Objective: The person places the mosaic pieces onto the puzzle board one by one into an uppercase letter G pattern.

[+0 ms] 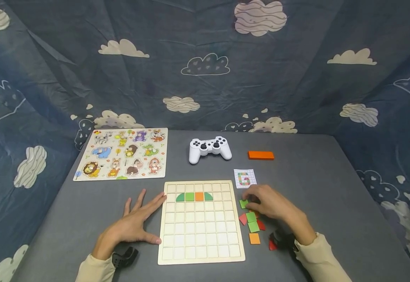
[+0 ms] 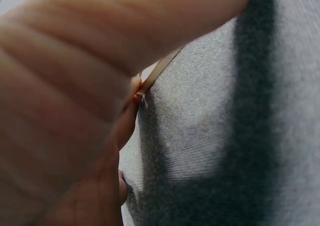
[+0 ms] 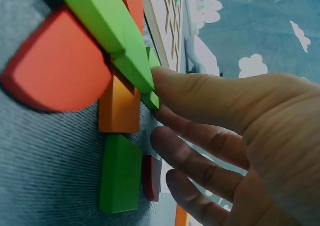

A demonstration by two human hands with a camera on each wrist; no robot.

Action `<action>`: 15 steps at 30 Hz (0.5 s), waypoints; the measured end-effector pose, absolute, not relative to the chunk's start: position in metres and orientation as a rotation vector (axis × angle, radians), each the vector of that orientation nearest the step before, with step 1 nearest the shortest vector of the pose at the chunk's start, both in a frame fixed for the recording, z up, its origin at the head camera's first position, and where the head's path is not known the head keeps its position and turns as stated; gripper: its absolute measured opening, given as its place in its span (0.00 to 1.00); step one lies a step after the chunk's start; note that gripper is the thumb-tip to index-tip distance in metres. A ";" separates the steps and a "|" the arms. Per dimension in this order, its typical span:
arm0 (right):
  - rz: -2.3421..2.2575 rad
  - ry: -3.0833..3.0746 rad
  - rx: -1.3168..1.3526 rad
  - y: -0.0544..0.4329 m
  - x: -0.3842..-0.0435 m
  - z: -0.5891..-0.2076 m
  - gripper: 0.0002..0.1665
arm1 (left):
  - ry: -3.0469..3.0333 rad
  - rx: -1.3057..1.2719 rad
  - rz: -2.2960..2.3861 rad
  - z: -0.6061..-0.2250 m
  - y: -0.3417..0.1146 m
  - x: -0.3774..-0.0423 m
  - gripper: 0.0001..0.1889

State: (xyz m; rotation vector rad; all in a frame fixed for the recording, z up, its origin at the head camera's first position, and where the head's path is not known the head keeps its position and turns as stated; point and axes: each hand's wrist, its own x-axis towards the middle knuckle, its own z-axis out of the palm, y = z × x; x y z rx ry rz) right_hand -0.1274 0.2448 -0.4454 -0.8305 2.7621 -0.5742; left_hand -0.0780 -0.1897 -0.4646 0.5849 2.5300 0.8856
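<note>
My left hand [image 1: 134, 222] lies with spread fingers along the left edge of a pale wooden grid board [image 1: 199, 239], fingertips and thumb at its rim. In the board's second row sit two dark green rounded tiles [image 1: 180, 197], with a light green square [image 1: 189, 196] and an orange square [image 1: 199, 196] between them. Right of the board, my right hand [image 1: 269, 200] pinches a light green square tile [image 1: 243, 204] between thumb and index finger. Around it lie loose tiles: light green squares [image 1: 253, 227], an orange square [image 1: 254, 238] and red rounded pieces [image 3: 57, 65].
A small card [image 1: 245, 179] with a coloured grid pattern lies beyond the right hand. Farther back are an animal puzzle board [image 1: 120, 156], a white game controller [image 1: 210, 149] and an orange block [image 1: 260, 155]. A cloud-patterned cloth [image 1: 205, 90] hangs behind the table.
</note>
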 end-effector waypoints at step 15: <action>-0.502 2.795 -0.839 0.241 -0.125 -0.447 0.13 | 2.540 0.584 0.899 -0.464 -0.190 -0.078 0.65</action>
